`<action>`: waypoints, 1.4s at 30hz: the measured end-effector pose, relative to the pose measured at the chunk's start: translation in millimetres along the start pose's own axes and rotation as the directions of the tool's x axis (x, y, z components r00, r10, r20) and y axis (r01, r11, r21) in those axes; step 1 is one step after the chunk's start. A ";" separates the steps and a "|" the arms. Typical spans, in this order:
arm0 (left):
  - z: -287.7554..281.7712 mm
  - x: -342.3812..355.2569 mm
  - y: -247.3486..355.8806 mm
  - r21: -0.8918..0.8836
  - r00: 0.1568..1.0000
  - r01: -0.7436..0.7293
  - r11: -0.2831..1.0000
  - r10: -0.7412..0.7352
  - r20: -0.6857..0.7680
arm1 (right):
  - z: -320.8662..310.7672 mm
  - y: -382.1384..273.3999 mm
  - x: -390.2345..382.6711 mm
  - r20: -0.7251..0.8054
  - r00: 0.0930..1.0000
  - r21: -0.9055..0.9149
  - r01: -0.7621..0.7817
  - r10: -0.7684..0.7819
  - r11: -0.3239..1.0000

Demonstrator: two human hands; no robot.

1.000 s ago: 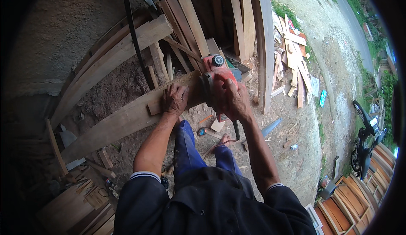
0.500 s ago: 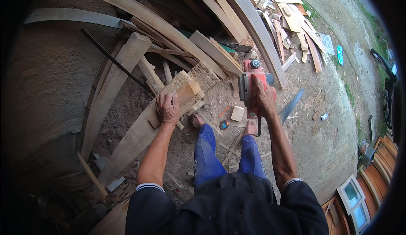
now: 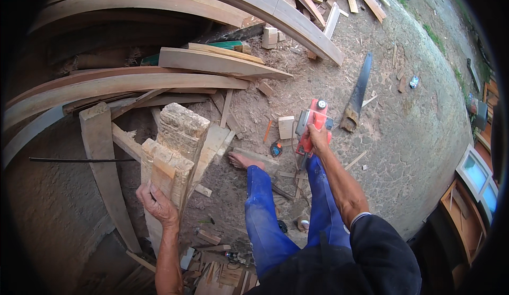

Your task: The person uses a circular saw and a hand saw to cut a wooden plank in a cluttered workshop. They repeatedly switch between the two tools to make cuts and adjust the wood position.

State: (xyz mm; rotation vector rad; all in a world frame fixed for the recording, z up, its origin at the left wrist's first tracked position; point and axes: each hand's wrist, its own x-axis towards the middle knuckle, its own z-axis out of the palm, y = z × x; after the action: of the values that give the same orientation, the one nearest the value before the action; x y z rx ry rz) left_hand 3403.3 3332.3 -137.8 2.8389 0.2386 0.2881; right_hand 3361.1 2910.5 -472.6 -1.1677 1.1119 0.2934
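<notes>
My left hand [image 3: 159,205] is closed on a small smooth wooden block [image 3: 163,175], its thumb and fingers pressed to the lower end. The block rests against a rough-edged wooden beam [image 3: 185,128] and the thick pieces beside it, left of my legs. Out to the right, my right hand [image 3: 319,138] grips a red electric hand planer [image 3: 318,113] by its handle, holding it in the air above my right leg. The planer is apart from the wood. Its underside is hidden from me.
Long planks [image 3: 132,85] lean and lie across the left and far side. A handsaw [image 3: 360,85] lies on the ground to the right. Near my bare foot [image 3: 246,161] are a tape measure [image 3: 276,148], a square wooden block [image 3: 286,127] and offcuts. Window frames [image 3: 477,170] stand far right.
My view has swung round, shifting the scene across the picture. My left hand still holds the small block. The planer remains in my right hand, out to the right.
</notes>
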 end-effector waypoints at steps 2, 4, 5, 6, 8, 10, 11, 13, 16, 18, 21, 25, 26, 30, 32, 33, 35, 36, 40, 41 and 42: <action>-0.5 -2.0 -2.6 -0.022 1.000 0.021 1.000 -0.021 0.001 | 14.6 29.5 32.0 -0.077 0.997 0.052 0.006 -0.002 0.999; -1.6 -3.4 -2.9 -0.065 0.999 0.035 0.997 -0.035 0.000 | 29.1 50.3 65.4 -0.066 0.997 0.057 0.038 -0.034 0.998; -2.8 -3.2 -2.7 -0.042 0.999 0.032 0.999 -0.032 0.006 | 36.9 58.6 80.4 -0.073 0.996 0.089 0.049 -0.043 0.995; -4.5 -3.1 -2.0 -0.029 0.999 0.034 0.999 -0.034 0.019 | 43.7 65.3 93.0 -0.104 0.994 0.106 0.026 -0.015 0.994; -7.8 -2.4 -0.5 -0.007 0.997 0.047 0.999 -0.047 0.053 | 54.4 70.5 116.6 -0.090 0.994 0.057 0.073 -0.067 0.996; -10.1 -1.6 0.6 0.003 0.996 0.049 0.999 -0.049 0.077 | 59.5 71.0 130.0 -0.081 0.994 0.021 0.076 -0.074 0.997; -10.7 -1.2 0.7 0.013 0.994 0.065 0.998 -0.066 0.086 | 61.5 69.2 134.9 -0.065 0.995 0.022 0.075 -0.073 0.997; -11.9 -0.5 0.6 0.012 0.994 0.051 0.999 -0.052 0.099 | 63.2 62.7 140.5 -0.044 0.997 0.028 0.067 -0.066 0.997; -12.7 -0.8 -0.4 0.037 0.994 0.039 0.999 -0.043 0.105 | 62.5 47.4 142.3 -0.069 0.994 -0.040 0.086 -0.088 0.996; -13.1 -2.4 -1.5 0.051 0.993 0.039 0.998 -0.044 0.109 | 58.4 34.0 136.6 -0.076 0.989 0.001 0.124 -0.124 0.992; -7.8 -2.9 -6.1 -0.038 0.998 0.005 0.999 -0.003 0.055 | 42.0 3.5 115.0 -0.143 0.986 0.088 0.094 -0.081 0.992; -3.2 -3.3 -11.1 -0.073 0.999 -0.030 0.997 0.031 0.012 | -3.6 -46.2 45.3 -0.076 0.995 0.198 0.074 -0.060 0.977; -2.5 -3.4 -11.9 -0.042 0.999 -0.032 0.999 0.033 0.012 | -17.5 -57.0 22.1 -0.081 0.995 0.184 0.069 -0.055 0.981; -0.2 -3.5 -13.4 -0.030 0.998 -0.055 0.998 0.055 -0.013 | -59.3 -91.0 -59.2 -0.032 0.973 0.062 0.228 -0.227 0.972; -0.6 -5.2 -12.7 -0.016 0.999 -0.046 0.999 0.046 -0.014 | -71.7 -107.4 -81.4 -0.034 0.980 0.043 0.199 -0.198 0.979; -0.5 -5.0 -12.5 -0.002 0.999 -0.046 0.999 0.046 -0.008 | -75.8 -114.7 -90.1 -0.046 0.984 0.075 0.174 -0.171 0.982; -0.2 -3.5 -12.0 0.010 0.998 -0.055 0.998 0.055 -0.017 | -79.3 -129.1 -100.7 -0.123 0.987 0.152 0.122 -0.104 0.981; 0.0 -2.9 -11.5 0.019 0.997 -0.074 0.997 0.074 -0.015 | -80.8 -135.9 -105.8 -0.093 0.983 0.203 0.172 -0.156 0.964; 2.4 1.4 -11.1 0.010 0.994 -0.100 0.995 0.100 -0.035 | -85.2 -157.2 -127.5 -0.133 0.976 0.327 0.207 -0.172 0.922; 2.0 -0.1 -10.5 0.004 0.994 -0.100 0.995 0.100 -0.035 | -85.5 -161.3 -131.6 -0.122 0.973 0.345 0.225 -0.195 0.911; 2.0 -0.8 -10.4 0.033 0.994 -0.104 0.994 0.105 -0.032 | -84.9 -165.0 -134.3 -0.136 0.973 0.337 0.223 -0.187 0.915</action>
State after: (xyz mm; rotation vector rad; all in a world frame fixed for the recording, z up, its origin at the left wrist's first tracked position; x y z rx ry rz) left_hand 3401.6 3341.5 -142.8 2.8840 0.1024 0.3565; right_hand 3366.1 2814.6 -264.6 -0.9747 1.0663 -0.1274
